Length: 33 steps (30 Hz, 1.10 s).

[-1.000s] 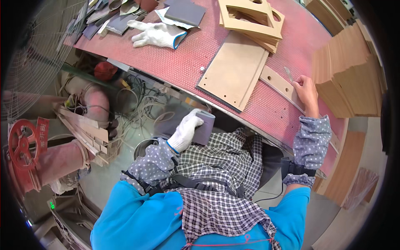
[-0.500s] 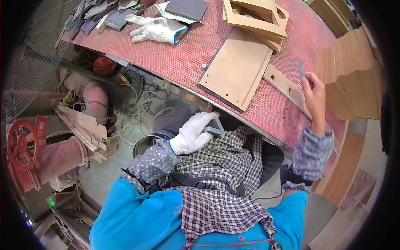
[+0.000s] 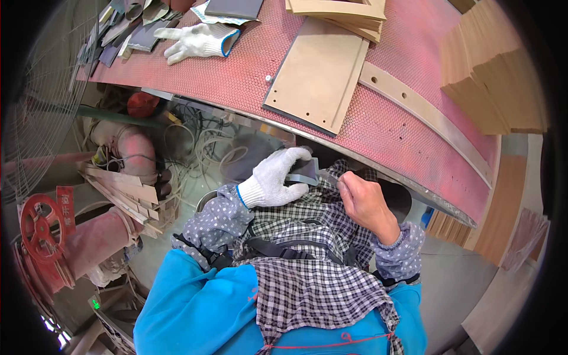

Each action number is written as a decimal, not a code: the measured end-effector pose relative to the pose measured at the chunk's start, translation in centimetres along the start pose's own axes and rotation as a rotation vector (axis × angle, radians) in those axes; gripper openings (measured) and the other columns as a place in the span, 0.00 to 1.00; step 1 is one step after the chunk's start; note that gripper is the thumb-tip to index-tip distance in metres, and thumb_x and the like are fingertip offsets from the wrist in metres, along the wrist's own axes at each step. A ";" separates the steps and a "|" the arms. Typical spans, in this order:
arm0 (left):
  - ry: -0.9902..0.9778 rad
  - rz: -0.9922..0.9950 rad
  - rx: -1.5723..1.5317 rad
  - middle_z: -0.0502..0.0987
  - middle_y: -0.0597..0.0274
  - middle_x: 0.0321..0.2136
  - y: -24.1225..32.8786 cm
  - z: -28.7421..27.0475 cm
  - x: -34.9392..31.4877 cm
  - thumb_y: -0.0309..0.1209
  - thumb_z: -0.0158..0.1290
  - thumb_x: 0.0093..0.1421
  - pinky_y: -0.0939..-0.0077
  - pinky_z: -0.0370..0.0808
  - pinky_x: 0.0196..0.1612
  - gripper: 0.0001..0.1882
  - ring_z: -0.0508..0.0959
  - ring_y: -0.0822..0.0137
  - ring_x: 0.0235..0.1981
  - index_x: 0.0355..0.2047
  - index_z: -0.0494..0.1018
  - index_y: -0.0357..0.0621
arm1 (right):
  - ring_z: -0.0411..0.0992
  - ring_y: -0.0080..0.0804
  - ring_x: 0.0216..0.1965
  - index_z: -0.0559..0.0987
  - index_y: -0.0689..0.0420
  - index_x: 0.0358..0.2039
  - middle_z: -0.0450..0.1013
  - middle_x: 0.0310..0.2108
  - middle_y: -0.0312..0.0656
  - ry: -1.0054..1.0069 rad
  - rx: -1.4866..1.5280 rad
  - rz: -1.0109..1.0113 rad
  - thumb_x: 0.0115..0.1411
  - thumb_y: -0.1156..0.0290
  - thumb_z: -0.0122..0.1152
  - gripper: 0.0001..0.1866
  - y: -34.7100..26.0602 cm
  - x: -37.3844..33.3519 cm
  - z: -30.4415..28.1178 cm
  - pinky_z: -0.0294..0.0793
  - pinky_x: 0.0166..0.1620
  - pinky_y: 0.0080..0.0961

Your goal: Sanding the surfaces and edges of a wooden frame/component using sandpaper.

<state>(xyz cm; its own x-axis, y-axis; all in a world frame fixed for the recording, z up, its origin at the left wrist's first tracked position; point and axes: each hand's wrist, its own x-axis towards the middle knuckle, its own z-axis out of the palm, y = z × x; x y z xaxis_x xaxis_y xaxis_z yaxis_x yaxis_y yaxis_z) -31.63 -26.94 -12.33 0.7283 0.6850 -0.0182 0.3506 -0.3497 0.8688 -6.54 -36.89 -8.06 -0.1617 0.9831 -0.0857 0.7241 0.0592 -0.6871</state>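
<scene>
My left hand (image 3: 277,178), in a white knit glove with a blue cuff edge, is closed around a small grey block-like piece (image 3: 306,176) above my lap. My bare right hand (image 3: 365,201) pinches a thin, flat grey strip (image 3: 327,177), whose far end lies close to the block-like piece. Whether the two touch, I cannot tell. Both hands are over the checked apron (image 3: 296,228), just in front of the bench edge.
On the red mesh-patterned bench (image 3: 219,80) are a wooden panel (image 3: 316,77), cut-out wooden frames (image 3: 349,15), a perforated wooden strip (image 3: 426,112) and a white glove (image 3: 198,42). Stacked boards (image 3: 494,77) stand right; a red valve wheel (image 3: 42,228) stands left.
My right hand has come from above the right side of the bench down to my lap, bringing the strip beside the left hand's block-like piece. My left hand keeps its hold.
</scene>
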 end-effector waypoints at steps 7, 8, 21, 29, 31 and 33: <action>-0.059 0.159 0.072 0.78 0.49 0.53 -0.9 -0.1 0.8 0.34 0.68 0.51 0.55 0.74 0.58 0.23 0.77 0.45 0.56 0.45 0.73 0.45 | 0.75 0.59 0.28 0.70 0.59 0.36 0.74 0.29 0.52 -0.042 -0.052 -0.057 0.68 0.71 0.59 0.08 0.2 -0.1 0.8 0.75 0.30 0.50; -0.060 0.157 0.072 0.78 0.49 0.53 -0.7 -0.2 0.9 0.34 0.68 0.51 0.55 0.74 0.58 0.23 0.77 0.45 0.56 0.45 0.73 0.45 | 0.75 0.59 0.28 0.71 0.59 0.36 0.74 0.29 0.52 -0.057 -0.073 -0.057 0.68 0.71 0.59 0.08 0.2 -0.1 0.9 0.75 0.30 0.50; -0.416 0.057 -0.072 0.79 0.49 0.50 -2.0 -2.2 3.4 0.40 0.66 0.60 0.59 0.76 0.56 0.19 0.79 0.49 0.52 0.45 0.81 0.40 | 0.74 0.62 0.29 0.71 0.59 0.34 0.73 0.25 0.56 -0.157 0.036 -0.077 0.68 0.71 0.60 0.09 1.7 1.5 2.1 0.72 0.29 0.51; -0.528 0.004 -0.158 0.78 0.50 0.53 -2.0 -2.8 3.4 0.41 0.67 0.60 0.60 0.75 0.59 0.20 0.78 0.50 0.54 0.47 0.80 0.41 | 0.75 0.59 0.26 0.71 0.58 0.33 0.73 0.23 0.53 -0.170 -0.031 -0.170 0.67 0.71 0.61 0.09 1.5 1.3 2.8 0.72 0.27 0.49; -0.550 -0.002 -0.134 0.77 0.49 0.54 -1.2 -3.3 3.8 0.39 0.68 0.59 0.60 0.74 0.60 0.19 0.77 0.49 0.56 0.45 0.80 0.42 | 0.75 0.59 0.26 0.71 0.58 0.33 0.73 0.23 0.53 -0.155 -0.024 -0.170 0.67 0.71 0.61 0.09 1.6 1.5 3.2 0.73 0.27 0.49; -0.569 0.010 -0.076 0.77 0.50 0.56 -0.9 -3.7 3.9 0.38 0.69 0.57 0.59 0.72 0.62 0.17 0.76 0.49 0.58 0.42 0.80 0.44 | 0.75 0.59 0.27 0.71 0.58 0.33 0.73 0.23 0.53 -0.140 -0.018 -0.172 0.67 0.71 0.61 0.09 1.5 1.5 3.3 0.73 0.27 0.49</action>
<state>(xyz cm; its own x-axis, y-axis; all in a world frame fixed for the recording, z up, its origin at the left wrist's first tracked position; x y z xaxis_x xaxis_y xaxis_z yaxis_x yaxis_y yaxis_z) -31.24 -21.57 -11.34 0.9410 0.2228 -0.2546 0.3138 -0.2936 0.9030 -7.88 -35.93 -11.63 -0.3743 0.9248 -0.0682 0.6898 0.2285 -0.6870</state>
